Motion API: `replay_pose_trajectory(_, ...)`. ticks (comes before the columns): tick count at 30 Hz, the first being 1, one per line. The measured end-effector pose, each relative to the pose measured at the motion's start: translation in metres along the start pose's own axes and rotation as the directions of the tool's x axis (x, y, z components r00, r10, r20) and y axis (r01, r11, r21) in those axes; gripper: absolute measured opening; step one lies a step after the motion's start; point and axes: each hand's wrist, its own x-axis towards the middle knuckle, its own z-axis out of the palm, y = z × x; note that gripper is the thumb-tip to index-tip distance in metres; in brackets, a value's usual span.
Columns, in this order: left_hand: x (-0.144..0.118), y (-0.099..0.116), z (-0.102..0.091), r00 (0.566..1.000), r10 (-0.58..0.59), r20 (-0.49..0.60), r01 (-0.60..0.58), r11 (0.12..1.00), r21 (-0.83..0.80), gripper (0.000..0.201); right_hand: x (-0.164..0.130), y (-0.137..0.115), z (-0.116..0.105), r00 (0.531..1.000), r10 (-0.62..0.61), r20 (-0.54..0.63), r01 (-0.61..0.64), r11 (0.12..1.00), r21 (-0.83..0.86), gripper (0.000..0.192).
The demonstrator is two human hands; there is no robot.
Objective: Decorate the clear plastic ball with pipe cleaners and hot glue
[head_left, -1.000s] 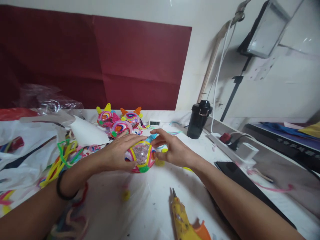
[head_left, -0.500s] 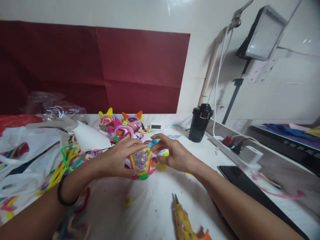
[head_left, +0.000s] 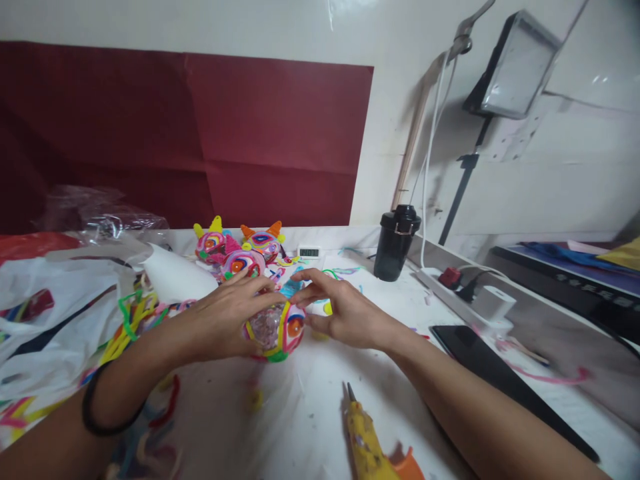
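A clear, hollow-looking ball (head_left: 267, 328), trimmed with yellow, pink and green fuzzy strips and an orange-and-blue eye shape, is held just above the white tabletop. My left hand (head_left: 227, 315) wraps its left side, fingers over the top and thumb low down. On the right, my right hand (head_left: 343, 308) curves its thumb and fingers against the edge by the eye. Part of a blue piece (head_left: 291, 287) shows behind the ball. A yellow glue gun (head_left: 367, 437) lies nearer to me, its nozzle pointing away.
Several similar decorated balls (head_left: 244, 264) with horns stand at the back beside a small digital timer (head_left: 309, 252). Coloured fuzzy strips (head_left: 123, 333) and plastic bags (head_left: 60, 300) crowd the left. A black bottle (head_left: 397, 243), power strip (head_left: 463, 303) and dark tablet-like slab (head_left: 500, 380) occupy the right.
The ball has been turned, so more of its eye shape faces me and less of the clear part shows. Both hands stay on it. The view has shifted slightly.
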Motion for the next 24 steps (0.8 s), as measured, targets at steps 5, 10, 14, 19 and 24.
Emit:
replay_pose_trajectory(5,-0.001,0.0,-0.002,1.0,-0.027,0.014,0.027,0.999,-0.019,0.064,-0.021,-0.015,-0.025,0.998,0.056,0.01,-0.053,0.981,-0.186,0.046)
replay_pose_trajectory(10,-0.003,0.0,-0.001,0.999,-0.044,0.0,0.044,0.999,-0.017,0.061,-0.081,-0.031,-0.028,0.935,0.228,0.271,-0.074,0.875,-0.479,0.049)
replay_pose_trajectory(14,-0.003,0.004,-0.001,0.999,-0.029,-0.014,0.029,1.0,-0.003,0.06,-0.122,-0.04,-0.017,0.934,0.209,0.289,-0.032,0.856,-0.516,0.058)
replay_pose_trajectory(19,-0.006,0.01,-0.002,0.999,-0.002,-0.033,0.004,0.998,0.059,0.061,-0.141,-0.039,-0.012,0.966,0.065,0.252,0.081,0.845,-0.529,0.048)
replay_pose_trajectory(24,-0.014,0.011,0.003,0.998,0.023,-0.057,-0.017,0.995,0.103,0.059,-0.152,-0.016,0.008,0.952,0.044,0.303,0.172,0.742,-0.648,0.023)
